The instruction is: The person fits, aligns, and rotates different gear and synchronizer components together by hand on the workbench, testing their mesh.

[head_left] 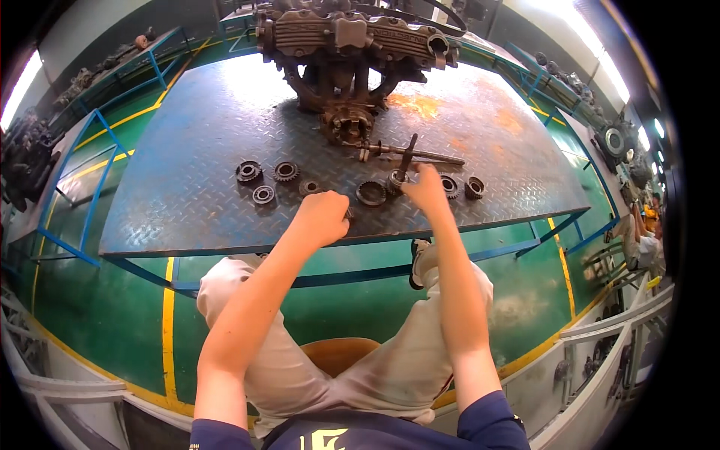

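Note:
My left hand [322,216] is closed just above the near edge of the metal-plate table [180,217]. A sliver of something dark shows by its fingers, too hidden to name. To the right, my right hand [429,189] closes its fingers on a toothed shaft [409,154], which stands tilted with a gear around its lower end. Between my hands lies a dark ring gear [370,193]. Left of them are a gear [286,172], another gear [248,171], a bearing-like ring [263,196] and a small gear [308,187]. Past my right hand sit two more gears [474,187].
A large engine assembly [349,45] stands at the table's far side. A long metal rod [420,154] lies in front of it. Blue-framed benches [86,187] with parts flank the table. My knees are below the table's front edge. At far right, a person [649,240] is visible.

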Demonstrator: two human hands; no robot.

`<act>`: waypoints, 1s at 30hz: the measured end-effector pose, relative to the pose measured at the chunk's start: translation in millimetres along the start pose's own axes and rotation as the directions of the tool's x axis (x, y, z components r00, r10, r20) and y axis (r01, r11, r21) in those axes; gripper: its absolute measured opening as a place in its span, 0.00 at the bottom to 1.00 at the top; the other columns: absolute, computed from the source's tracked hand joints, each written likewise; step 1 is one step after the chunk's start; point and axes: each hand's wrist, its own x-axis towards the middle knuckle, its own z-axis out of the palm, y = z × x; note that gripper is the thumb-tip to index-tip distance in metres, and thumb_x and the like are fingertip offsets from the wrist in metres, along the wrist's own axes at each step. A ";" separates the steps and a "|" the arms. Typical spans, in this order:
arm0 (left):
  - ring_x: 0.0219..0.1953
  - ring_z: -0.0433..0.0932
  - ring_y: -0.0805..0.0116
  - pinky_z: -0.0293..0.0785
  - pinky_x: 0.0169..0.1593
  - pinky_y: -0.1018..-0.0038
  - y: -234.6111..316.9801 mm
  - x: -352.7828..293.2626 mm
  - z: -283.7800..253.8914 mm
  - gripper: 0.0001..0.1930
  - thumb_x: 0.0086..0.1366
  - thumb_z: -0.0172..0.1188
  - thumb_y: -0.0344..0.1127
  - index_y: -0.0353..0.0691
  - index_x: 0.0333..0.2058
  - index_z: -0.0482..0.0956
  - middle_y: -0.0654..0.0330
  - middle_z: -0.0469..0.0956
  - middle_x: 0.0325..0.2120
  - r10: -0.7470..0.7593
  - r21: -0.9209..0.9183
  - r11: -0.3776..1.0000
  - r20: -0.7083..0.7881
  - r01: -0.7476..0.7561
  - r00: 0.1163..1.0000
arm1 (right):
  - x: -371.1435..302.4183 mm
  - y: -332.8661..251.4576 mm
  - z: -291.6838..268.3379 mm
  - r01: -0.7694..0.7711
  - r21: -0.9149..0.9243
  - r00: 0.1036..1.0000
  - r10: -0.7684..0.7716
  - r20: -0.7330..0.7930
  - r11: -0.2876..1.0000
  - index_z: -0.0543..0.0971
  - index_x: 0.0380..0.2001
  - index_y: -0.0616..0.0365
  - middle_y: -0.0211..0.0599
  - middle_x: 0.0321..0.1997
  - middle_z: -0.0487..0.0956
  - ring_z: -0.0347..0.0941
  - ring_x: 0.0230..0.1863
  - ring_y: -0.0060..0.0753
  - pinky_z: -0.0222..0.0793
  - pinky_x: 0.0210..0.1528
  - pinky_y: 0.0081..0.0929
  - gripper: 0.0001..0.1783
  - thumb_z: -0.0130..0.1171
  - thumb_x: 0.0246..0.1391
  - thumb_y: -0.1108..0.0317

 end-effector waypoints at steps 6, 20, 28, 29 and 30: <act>0.38 0.78 0.45 0.74 0.42 0.56 -1.5 2.8 3.3 0.12 0.51 0.63 0.38 0.34 0.28 0.77 0.46 0.79 0.29 -0.035 -0.004 0.999 0.031 0.035 0.999 | -0.2 21.6 -34.1 -0.044 -0.423 0.995 0.002 -0.100 0.905 0.71 0.55 0.61 0.55 0.55 0.71 0.67 0.57 0.61 0.68 0.56 0.48 0.38 0.71 0.36 0.63; 0.40 0.79 0.46 0.75 0.44 0.58 0.5 0.8 -6.6 0.14 0.51 0.64 0.36 0.33 0.35 0.80 0.46 0.80 0.32 -0.059 0.034 0.998 0.098 0.056 0.993 | 24.3 77.2 -56.0 0.014 -0.467 0.974 0.095 0.208 0.884 0.65 0.63 0.57 0.54 0.58 0.70 0.65 0.59 0.60 0.65 0.60 0.46 0.56 0.78 0.28 0.51; 0.38 0.80 0.45 0.76 0.43 0.57 2.3 2.3 -10.4 0.10 0.52 0.64 0.34 0.32 0.28 0.79 0.45 0.80 0.29 -0.058 0.010 0.998 0.078 0.057 0.995 | 22.9 74.9 -66.9 0.065 -0.278 0.973 0.000 0.229 0.958 0.75 0.53 0.67 0.55 0.52 0.78 0.75 0.54 0.47 0.68 0.59 0.37 0.45 0.76 0.28 0.55; 0.38 0.80 0.45 0.76 0.43 0.57 1.6 3.6 -10.3 0.10 0.52 0.64 0.34 0.32 0.28 0.79 0.45 0.80 0.29 -0.057 0.008 0.998 0.078 0.057 0.995 | 23.3 71.1 -72.5 0.065 -0.280 0.973 0.001 0.230 0.958 0.75 0.53 0.67 0.55 0.52 0.78 0.75 0.54 0.47 0.68 0.59 0.37 0.45 0.76 0.28 0.55; 0.38 0.80 0.45 0.76 0.43 0.57 2.4 3.5 -10.3 0.10 0.52 0.64 0.34 0.32 0.28 0.79 0.45 0.80 0.29 -0.051 0.020 0.999 0.070 0.050 0.996 | 23.4 65.6 -81.1 -0.014 -0.108 0.980 0.035 0.198 0.994 0.76 0.51 0.67 0.53 0.49 0.80 0.77 0.52 0.45 0.70 0.56 0.36 0.43 0.77 0.28 0.56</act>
